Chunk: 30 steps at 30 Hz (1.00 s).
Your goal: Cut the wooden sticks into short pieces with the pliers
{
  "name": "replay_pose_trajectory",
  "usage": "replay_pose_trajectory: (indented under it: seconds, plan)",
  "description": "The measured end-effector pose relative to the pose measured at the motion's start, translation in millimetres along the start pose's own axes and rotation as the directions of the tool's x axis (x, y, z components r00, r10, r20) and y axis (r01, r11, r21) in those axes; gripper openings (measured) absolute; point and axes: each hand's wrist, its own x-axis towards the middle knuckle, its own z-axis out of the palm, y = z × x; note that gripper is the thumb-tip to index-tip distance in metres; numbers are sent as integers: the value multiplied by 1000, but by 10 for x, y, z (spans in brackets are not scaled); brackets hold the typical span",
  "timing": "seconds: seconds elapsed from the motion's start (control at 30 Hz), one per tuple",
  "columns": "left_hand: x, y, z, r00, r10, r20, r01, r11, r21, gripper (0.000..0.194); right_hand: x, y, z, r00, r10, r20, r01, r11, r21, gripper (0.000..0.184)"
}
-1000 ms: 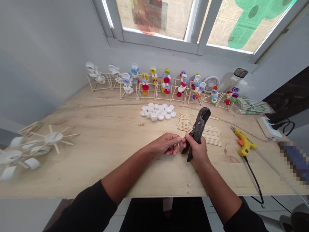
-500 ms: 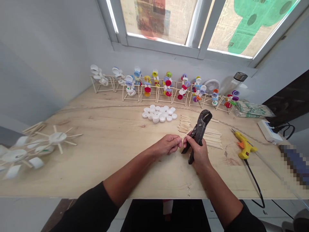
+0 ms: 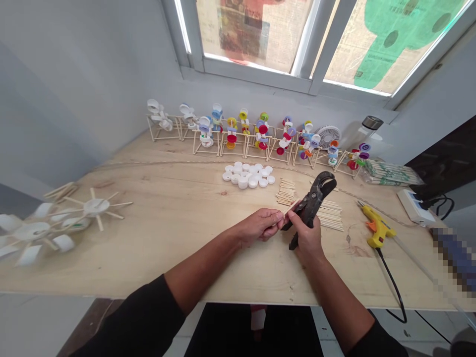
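My left hand [image 3: 266, 223] is closed, pinching a thin wooden stick [image 3: 292, 206] that points up and to the right. My right hand [image 3: 308, 234] is wrapped round a black hand cutter [image 3: 314, 201], whose curved jaws stand apart at the top. The right thumb and fingertips come close to the stick; I cannot tell whether they touch it. Just beyond the hands lie a pile of short cut sticks [image 3: 286, 191] and a row of longer sticks [image 3: 330, 216], partly hidden by the cutter. White bottle caps [image 3: 243, 182] are clustered behind them.
Stick frames with colourful bottle-cap wheels [image 3: 231, 139] line the wall, beside a small fan [image 3: 328, 136] and a bottle [image 3: 372, 124]. At right are a yellow glue gun [image 3: 380, 228], a power strip [image 3: 414, 206] and packed sticks [image 3: 390, 172]. Spoked wheels [image 3: 96, 207] lie at left.
The cutter's jaws have opened wider. The stick now shows more clearly between the hands, and the left hand sits slightly further right. The whole view has shifted a little.
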Motion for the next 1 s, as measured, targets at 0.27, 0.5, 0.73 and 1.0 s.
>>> replay_pose_trajectory:
  seconds: [0.27, 0.5, 0.73, 1.0]
  plan:
    - [-4, -19, -25, 997, 7, 82, 1, 996, -89, 31, -7, -19, -15, 996, -82, 48, 84, 995, -45, 22]
    - [-27, 12, -16, 996, -16, 87, 25, 995, -98, 31, -10, 25, -28, 993, -62, 103, 60, 998, 21, 24]
    - [-37, 32, -21, 997, -37, 69, 44, 993, -112, 31, 5, 56, -19, 996, -51, 67, 48, 998, 39, 26]
    - [-31, 26, -50, 995, -23, 93, 37, 986, -161, 28, -2, 49, -10, 998, -60, 29, 59, 997, 44, 26]
